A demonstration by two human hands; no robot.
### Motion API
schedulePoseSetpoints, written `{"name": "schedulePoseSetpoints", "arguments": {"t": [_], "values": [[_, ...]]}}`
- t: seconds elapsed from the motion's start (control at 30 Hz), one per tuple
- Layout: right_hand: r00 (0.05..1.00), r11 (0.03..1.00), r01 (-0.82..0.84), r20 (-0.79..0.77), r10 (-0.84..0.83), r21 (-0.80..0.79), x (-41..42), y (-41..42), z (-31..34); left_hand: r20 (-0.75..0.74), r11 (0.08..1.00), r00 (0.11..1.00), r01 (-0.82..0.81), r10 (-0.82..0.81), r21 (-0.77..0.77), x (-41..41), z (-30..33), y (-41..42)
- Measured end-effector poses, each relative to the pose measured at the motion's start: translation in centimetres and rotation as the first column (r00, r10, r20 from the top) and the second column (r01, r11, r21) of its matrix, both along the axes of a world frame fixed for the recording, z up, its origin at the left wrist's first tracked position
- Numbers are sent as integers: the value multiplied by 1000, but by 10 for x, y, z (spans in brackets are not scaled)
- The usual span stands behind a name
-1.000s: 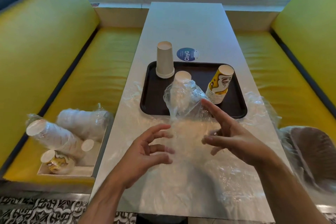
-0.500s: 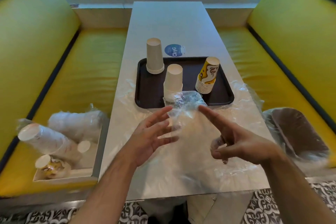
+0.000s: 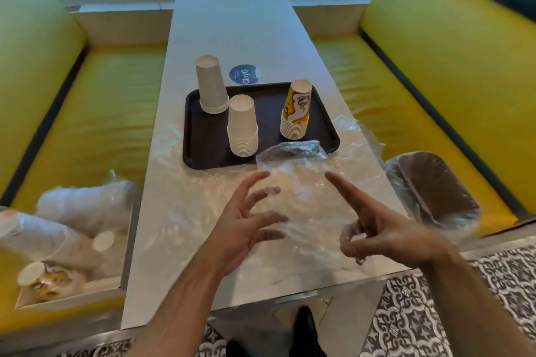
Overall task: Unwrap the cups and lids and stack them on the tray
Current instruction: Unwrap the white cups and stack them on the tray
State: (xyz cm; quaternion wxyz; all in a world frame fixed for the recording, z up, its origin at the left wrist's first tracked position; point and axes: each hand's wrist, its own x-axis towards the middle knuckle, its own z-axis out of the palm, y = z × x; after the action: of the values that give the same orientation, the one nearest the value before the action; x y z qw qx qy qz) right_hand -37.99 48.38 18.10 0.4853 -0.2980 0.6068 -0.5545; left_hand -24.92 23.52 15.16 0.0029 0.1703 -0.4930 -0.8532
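An empty clear plastic wrap (image 3: 293, 153) lies crumpled at the near edge of the brown tray (image 3: 261, 95), part of it trailing onto the white worktop (image 3: 232, 26) toward the person. The left hand (image 3: 246, 229) hovers near it with fingers spread and holding nothing; the right hand (image 3: 385, 229) points its forefinger forward while its lower fingers appear to pinch a bit of film, though blur leaves that uncertain. On the tray stand three upside-down stacks: tall white cups (image 3: 211, 84) at the far left, shorter white cups (image 3: 242, 124) in the middle, yellow printed cups (image 3: 297, 109) at right. Still-wrapped cups (image 3: 72, 223) wait in a box on the left bench, wrapped brown lids (image 3: 432, 185) on the right bench. The film looks feather-light, limp and clingy, best gathered by a bunched edge; the paper cups seem light and easily dented, best held around the stack's sides.
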Motion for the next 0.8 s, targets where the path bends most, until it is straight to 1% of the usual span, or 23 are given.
{"name": "schedulePoseSetpoints", "arguments": {"t": [0.07, 0.13, 0.23, 0.37, 0.43, 0.47, 0.5, 0.57, 0.6, 0.63, 0.67, 0.73, 0.8], "values": [[1000, 999, 13, -14, -12, 33, -10, 10, -5, 42, 989, 999, 25, -19, -143, -10, -4, 5], [999, 995, 8, -54, -3, 97, -22, 20, -11, 109, 974, 991, 94, -72, -207, -22, -9, 9], [994, 982, 10, -105, 10, 191, -42, 32, -17, 128, 939, 981, 177, -144, -296, -47, -13, 21], [987, 966, 5, -155, 37, 260, -70, 44, -29, 199, 857, 966, 241, -165, -456, -82, -16, 39], [984, 959, -17, -165, 66, 283, -79, 44, -34, 237, 778, 958, 270, -160, -567, -92, -22, 42], [981, 954, -35, -174, 90, 297, -84, 43, -39, 266, 719, 950, 299, -162, -627, -97, -26, 43], [977, 946, -50, -182, 113, 321, -87, 42, -43, 306, 638, 937, 340, -169, -691, -101, -30, 43], [963, 915, -71, -210, 166, 396, -92, 40, -52, 412, 411, 897, 441, -161, -798, -108, -37, 44], [949, 896, -77, -242, 200, 437, -94, 40, -55, 473, 306, 871, 491, -135, -816, -110, -39, 45], [928, 879, -78, -287, 237, 471, -95, 40, -58, 524, 234, 846, 533, -102, -814, -112, -40, 45], [902, 866, -73, -338, 269, 495, -96, 41, -60, 559, 196, 826, 562, -76, -804, -114, -41, 47], [839, 838, -26, -444, 315, 545, -94, 44, -60, 579, 169, 814, 578, -47, -798, -115, -42, 48], [731, 803, 90, -587, 349, 589, -89, 41, -62, 580, 163, 814, 576, -24, -801, -115, -44, 50]]}}
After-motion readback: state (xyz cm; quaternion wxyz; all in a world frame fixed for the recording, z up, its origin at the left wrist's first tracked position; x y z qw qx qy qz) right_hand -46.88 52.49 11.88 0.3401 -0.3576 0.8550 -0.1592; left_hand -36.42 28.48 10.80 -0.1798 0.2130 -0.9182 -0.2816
